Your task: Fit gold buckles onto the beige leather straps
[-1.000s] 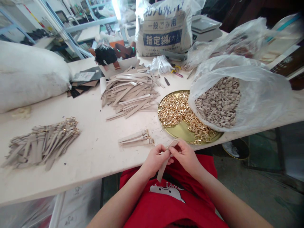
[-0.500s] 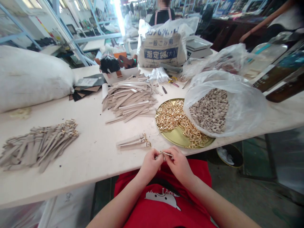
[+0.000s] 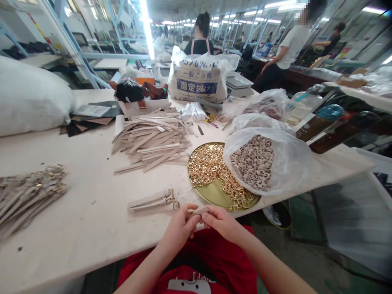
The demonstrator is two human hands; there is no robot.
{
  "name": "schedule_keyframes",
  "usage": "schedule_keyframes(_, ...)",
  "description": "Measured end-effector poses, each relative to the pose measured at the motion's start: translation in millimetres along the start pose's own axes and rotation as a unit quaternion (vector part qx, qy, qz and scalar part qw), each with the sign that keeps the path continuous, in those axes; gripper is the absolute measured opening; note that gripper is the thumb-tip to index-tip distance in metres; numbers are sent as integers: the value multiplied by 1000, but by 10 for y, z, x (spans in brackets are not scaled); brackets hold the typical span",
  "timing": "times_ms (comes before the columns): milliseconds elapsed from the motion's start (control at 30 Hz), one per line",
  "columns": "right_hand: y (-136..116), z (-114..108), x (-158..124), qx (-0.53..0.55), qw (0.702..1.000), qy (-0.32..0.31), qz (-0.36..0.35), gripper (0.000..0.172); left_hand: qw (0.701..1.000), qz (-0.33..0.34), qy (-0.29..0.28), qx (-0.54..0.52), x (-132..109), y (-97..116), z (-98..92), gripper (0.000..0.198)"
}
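Over the table's front edge, a beige strap (image 3: 200,210) runs between my two hands. My left hand (image 3: 183,223) is closed on one end of it, and my right hand (image 3: 221,221) pinches the other end. Whether a buckle sits on this strap is hidden by the fingers. Several straps with gold buckles (image 3: 154,201) lie just left of my left hand. Beyond my right hand is a round gold tray (image 3: 210,193) heaped with small gold buckles (image 3: 204,164). A clear plastic bag (image 3: 289,169) beside it spills open on beige loops (image 3: 253,164).
Loose beige straps (image 3: 153,141) are piled mid-table. More buckled straps (image 3: 33,192) lie at the left. A large printed bag (image 3: 197,83), a white sack (image 3: 30,98) and dark bottles (image 3: 337,132) stand farther back. Beneath the table's right side is a bin (image 3: 277,215). Other people are in the background.
The view has tilted up and turned right, so the table things appear farther left. My hands still hold the strap, which now lies flatter between my fingers.
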State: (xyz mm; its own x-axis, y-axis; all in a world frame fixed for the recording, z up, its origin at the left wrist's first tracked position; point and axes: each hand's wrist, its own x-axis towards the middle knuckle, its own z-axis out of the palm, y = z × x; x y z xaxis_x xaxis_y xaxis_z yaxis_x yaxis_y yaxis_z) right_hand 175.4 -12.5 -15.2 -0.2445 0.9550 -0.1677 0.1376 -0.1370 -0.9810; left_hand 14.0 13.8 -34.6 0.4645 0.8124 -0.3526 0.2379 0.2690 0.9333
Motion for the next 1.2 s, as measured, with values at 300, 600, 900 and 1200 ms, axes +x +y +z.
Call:
schedule_keyframes(300,-20,-1384,396,-354,844,402,-37,21,998,-30,44,-33,182,144,-114,39)
schedule_keyframes(600,140,-2035,222,-531,759,362,104,27,994,-72,25,-82,63,198,-23,46)
schedule_keyframes(900,350,-2021,333,-569,745,306,164,24,996,-68,18,-57,-132,254,57,44)
schedule_keyframes(1200,112,-1987,243,-518,785,313,132,24,999,-34,-1,-31,-209,215,141,51)
